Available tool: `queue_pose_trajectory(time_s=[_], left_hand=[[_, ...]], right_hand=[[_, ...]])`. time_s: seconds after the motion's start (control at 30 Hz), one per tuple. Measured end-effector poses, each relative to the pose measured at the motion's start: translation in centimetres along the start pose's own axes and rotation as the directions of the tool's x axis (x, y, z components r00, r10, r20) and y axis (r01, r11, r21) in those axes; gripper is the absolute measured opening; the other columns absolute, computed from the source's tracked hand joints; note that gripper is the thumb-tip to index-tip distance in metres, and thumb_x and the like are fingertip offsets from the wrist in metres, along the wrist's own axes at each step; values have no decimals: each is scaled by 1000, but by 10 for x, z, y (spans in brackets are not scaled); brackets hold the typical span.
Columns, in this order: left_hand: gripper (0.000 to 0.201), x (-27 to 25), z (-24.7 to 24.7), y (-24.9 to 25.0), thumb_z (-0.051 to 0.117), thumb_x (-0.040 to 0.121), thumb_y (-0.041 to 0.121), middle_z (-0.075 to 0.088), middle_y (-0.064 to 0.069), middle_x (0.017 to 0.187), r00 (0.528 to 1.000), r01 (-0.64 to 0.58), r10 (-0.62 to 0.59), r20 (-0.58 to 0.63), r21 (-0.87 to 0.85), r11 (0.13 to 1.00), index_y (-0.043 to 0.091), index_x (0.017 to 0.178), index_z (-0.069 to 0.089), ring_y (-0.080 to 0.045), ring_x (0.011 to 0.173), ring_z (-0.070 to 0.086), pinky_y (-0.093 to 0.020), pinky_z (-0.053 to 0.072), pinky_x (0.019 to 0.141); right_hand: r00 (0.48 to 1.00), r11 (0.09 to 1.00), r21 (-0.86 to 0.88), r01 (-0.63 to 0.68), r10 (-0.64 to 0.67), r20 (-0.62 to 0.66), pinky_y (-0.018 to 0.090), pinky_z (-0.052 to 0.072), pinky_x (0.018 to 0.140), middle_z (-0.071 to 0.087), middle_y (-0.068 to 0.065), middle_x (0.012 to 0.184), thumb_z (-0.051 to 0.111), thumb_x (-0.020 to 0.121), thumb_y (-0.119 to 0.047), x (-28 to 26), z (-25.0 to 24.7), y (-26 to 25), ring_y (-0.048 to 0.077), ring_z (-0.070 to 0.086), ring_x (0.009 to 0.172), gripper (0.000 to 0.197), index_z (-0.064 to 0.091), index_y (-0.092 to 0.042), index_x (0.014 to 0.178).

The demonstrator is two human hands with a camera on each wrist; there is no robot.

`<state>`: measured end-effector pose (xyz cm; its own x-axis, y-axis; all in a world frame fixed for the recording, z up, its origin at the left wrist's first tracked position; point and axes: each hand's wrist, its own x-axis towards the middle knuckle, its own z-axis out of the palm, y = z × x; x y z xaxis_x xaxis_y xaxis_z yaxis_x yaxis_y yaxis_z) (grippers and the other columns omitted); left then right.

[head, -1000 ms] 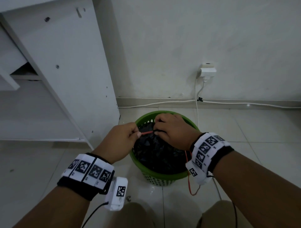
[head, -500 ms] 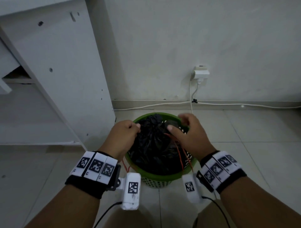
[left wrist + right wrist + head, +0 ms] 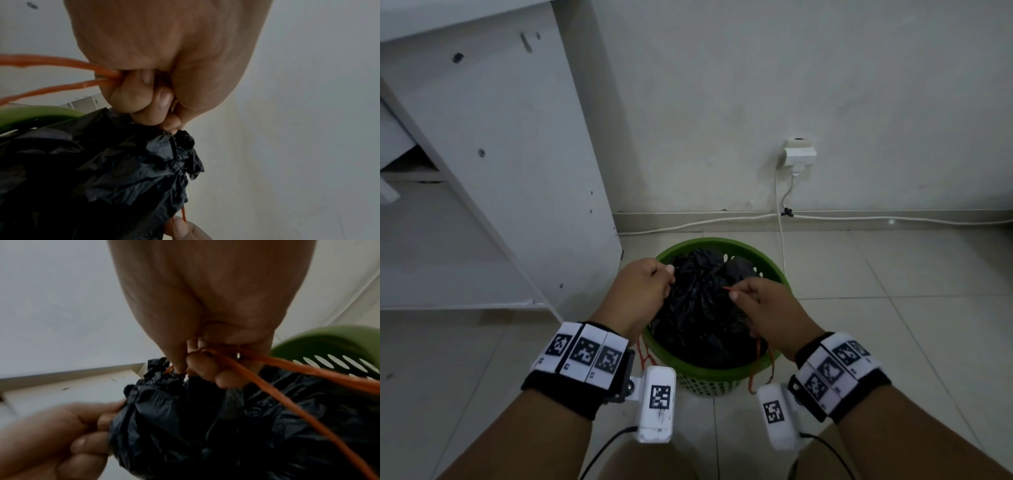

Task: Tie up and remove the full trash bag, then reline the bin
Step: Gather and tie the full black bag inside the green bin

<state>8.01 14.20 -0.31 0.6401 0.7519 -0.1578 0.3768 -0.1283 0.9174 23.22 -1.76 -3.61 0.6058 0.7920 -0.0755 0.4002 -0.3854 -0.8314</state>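
A full black trash bag point(image 3: 700, 308) sits in a round green bin point(image 3: 719, 375) on the floor, its top gathered into a bunch point(image 3: 180, 146). An orange drawstring point(image 3: 61, 63) runs from the bag through both fists. My left hand point(image 3: 650, 284) grips its strands at the bag's left side, fingers curled tight point(image 3: 144, 100). My right hand point(image 3: 753, 301) pinches the other strands point(image 3: 287, 366) at the bag's right side, and a short orange end point(image 3: 731, 290) sticks out by the thumb. Loops of the string hang over the bin's near rim.
A white cabinet side point(image 3: 517, 171) stands close to the bin's left. Behind the bin, a white cable point(image 3: 779, 219) drops from a wall plug point(image 3: 799, 154) and runs along the baseboard. Pale floor tiles point(image 3: 893, 308) lie to the right.
My right hand has come off the top of the bag and moved to its right side. Both hands have drawn apart and toward me, pulling the orange string out.
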Motion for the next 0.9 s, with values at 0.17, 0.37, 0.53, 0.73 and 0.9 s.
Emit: queue_pose_trajectory(time_s=[0.17, 0.37, 0.53, 0.73, 0.9], left_hand=[[37, 2, -3, 0, 53, 101, 27, 63, -7, 63, 999, 42, -42, -14, 40, 998, 9, 70, 64, -14, 45, 43, -27, 36, 54], [24, 3, 0, 25, 48, 103, 22, 66, 0, 58, 941, 338, -303, 153, -512, 790, 12, 82, 53, -6, 29, 27, -14, 15, 31], [48, -4, 5, 50, 35, 105, 42, 77, -18, 95, 960, 257, -157, 234, -503, 825, 5, 85, 57, -8, 26, 24, -18, 15, 35], [74, -25, 6, 44, 16, 103, 55, 69, 11, 63, 960, -187, 183, 211, -4, 982, 13, 90, 75, 6, 39, 49, -15, 32, 48], [72, -24, 10, 37, 17, 108, 42, 58, 11, 48, 903, -293, 304, 302, -84, 952, 2, 74, 67, 6, 44, 47, -8, 32, 49]], right_hand=[[990, 980, 154, -124, 112, 89, 24, 27, 47, 39, -5, 50, 56, 95, -44, -4, -18, -8, 13, 33, 44, 40, 62, -17, 66], [946, 923, -333, 194, -266, -184, 17, 31, 50, 55, -1, 62, 54, 97, -36, -5, -13, -33, 8, 47, 54, 35, 57, -11, 73], [914, 817, -419, 396, -396, 91, 33, 46, 68, 66, 1, 91, 48, 98, -37, -21, 23, -47, 20, 61, 79, 22, 59, -18, 95], [868, 814, -314, 489, -417, 269, 35, 48, 74, 71, 6, 89, 52, 98, -21, -16, -3, -70, 19, 62, 77, 19, 67, -10, 97], [907, 872, -280, 402, -337, 252, 21, 44, 71, 70, -7, 85, 58, 95, -25, -4, -37, -92, 7, 60, 77, 16, 70, -19, 86]])
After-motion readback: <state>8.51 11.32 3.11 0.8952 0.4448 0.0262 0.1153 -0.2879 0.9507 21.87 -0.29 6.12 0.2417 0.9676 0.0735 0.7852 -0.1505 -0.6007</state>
